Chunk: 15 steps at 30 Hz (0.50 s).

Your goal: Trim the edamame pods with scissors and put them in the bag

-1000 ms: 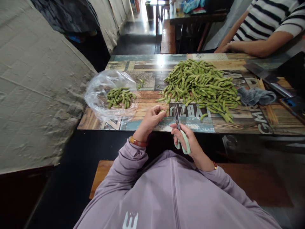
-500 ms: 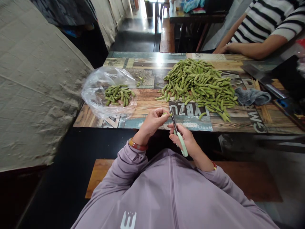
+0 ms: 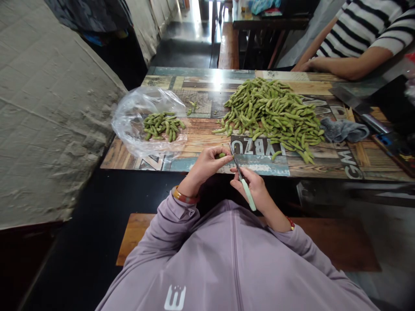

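Between the thumb and fingers of my left hand (image 3: 207,164) is a green edamame pod (image 3: 222,155), partly covered by the fingers. My right hand (image 3: 254,185) grips scissors (image 3: 247,193) with pale green handles. Their blades point up and away from me, beside my left fingertips, and look closed together. Beyond my hands, a large heap of edamame pods (image 3: 272,112) covers the table's middle right. To the left, a clear plastic bag (image 3: 129,116) lies open with a smaller pile of pods (image 3: 162,126) in it.
Small green trimmings (image 3: 192,107) lie on the patterned table (image 3: 201,129) near the bag. A grey cloth (image 3: 345,130) and a cleaver-like blade (image 3: 348,96) are at the right. Across the table, a person in a striped top (image 3: 366,34) rests their arms on the edge.
The scissor blades have come together at my left fingertips, and their handles have closed. The pod sits further back within my left fingers.
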### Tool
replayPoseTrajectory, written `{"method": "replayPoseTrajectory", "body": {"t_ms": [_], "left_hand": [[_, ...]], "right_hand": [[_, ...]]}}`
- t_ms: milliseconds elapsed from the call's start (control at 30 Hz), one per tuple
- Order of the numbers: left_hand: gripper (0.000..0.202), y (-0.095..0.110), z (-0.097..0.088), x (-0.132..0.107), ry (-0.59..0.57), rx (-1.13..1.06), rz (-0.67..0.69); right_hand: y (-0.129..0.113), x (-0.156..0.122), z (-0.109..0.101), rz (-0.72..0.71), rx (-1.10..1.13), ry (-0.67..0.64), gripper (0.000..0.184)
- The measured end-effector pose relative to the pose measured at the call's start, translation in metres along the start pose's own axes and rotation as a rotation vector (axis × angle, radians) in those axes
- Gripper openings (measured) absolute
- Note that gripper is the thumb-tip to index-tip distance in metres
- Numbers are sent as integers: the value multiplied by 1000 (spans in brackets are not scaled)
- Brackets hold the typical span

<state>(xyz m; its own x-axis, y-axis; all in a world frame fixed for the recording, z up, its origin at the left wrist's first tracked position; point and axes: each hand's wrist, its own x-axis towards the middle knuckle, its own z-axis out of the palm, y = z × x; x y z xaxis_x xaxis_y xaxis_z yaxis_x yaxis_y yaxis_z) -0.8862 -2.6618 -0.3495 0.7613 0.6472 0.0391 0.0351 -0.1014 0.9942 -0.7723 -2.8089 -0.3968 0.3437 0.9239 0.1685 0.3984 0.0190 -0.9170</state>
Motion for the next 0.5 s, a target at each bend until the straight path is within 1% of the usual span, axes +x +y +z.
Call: {"method": "replayPoseTrajectory", "body": {"t_ms": [133,233,300,367,500], "left_hand": [[19,0,-4,1,-15,79,9],[17,0,-3,1,11,89,-6],[18,-2,-2,0,55,47,-30],[20,-3,0,-1,102,-30,-86],[28,-8,2,-3,137,-238,-198]], "right_hand": [[2,0,1,-49,-28,7,28],[4,-1,2,-23,-33,6,29],[7,-2,2,39,-6,5,33],[10,-3,2,103,35,4,38],[12,-4,4,152,94,-4,42]]}}
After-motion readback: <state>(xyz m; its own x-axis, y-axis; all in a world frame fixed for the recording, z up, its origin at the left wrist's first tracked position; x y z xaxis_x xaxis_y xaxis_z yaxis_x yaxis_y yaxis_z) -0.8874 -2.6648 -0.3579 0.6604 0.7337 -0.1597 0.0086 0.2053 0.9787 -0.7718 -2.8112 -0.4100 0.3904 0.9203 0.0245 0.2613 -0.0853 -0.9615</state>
